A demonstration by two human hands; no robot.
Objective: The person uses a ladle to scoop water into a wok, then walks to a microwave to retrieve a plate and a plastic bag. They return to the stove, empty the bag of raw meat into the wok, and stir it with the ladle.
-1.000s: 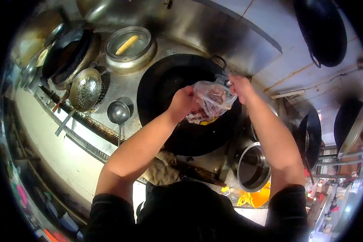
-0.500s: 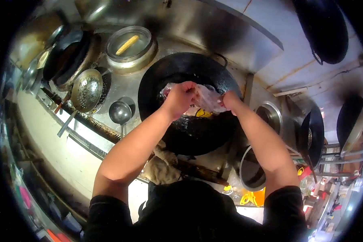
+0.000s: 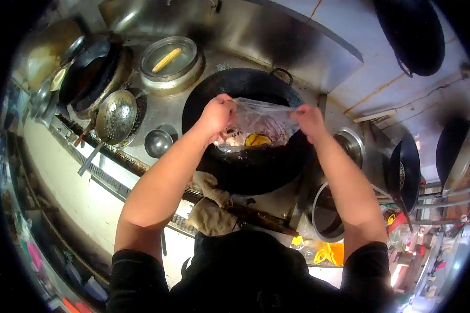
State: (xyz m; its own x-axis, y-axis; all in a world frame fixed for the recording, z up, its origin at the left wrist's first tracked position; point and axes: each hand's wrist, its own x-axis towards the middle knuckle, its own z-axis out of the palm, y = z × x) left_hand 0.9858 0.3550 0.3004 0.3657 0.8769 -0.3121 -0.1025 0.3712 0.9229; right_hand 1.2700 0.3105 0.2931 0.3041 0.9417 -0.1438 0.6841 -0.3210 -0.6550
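One clear, thin plastic bag (image 3: 263,112) with dark printing, a yellow patch and pale pinkish contents hangs within the outline of one large, round, black metal wok (image 3: 250,175). One loop handle shows on the wok's far rim. To the left are one round silver ladle (image 3: 158,143), one silver perforated skimmer (image 3: 116,116) and one round steel pot (image 3: 167,83), which holds one yellow corn cob (image 3: 167,60). Three dark round pans hang along the right side, the topmost black pan (image 3: 415,41) nearest the upper edge of view.

Two bare hands grip the bag. The left hand (image 3: 219,117) has its fingers curled tight on the bag's left side, knuckles up; the right hand (image 3: 309,122) pinches the upper right corner between its fingers. Both forearms slant forward and inward from bent elbows, and the bag's upper edge is stretched taut between the hands. Whether its underside touches the wok is unclear.

The wok's dark inner wall shows between the bag and the near rim, leaving room there. A grey-brown cloth (image 3: 214,215) lies just below that rim, and a steel container (image 3: 321,229) sits beside the right forearm. Steel tabletop (image 3: 164,116) separates ladle from pot; the skimmer's handle crosses the tabletop's front edge.
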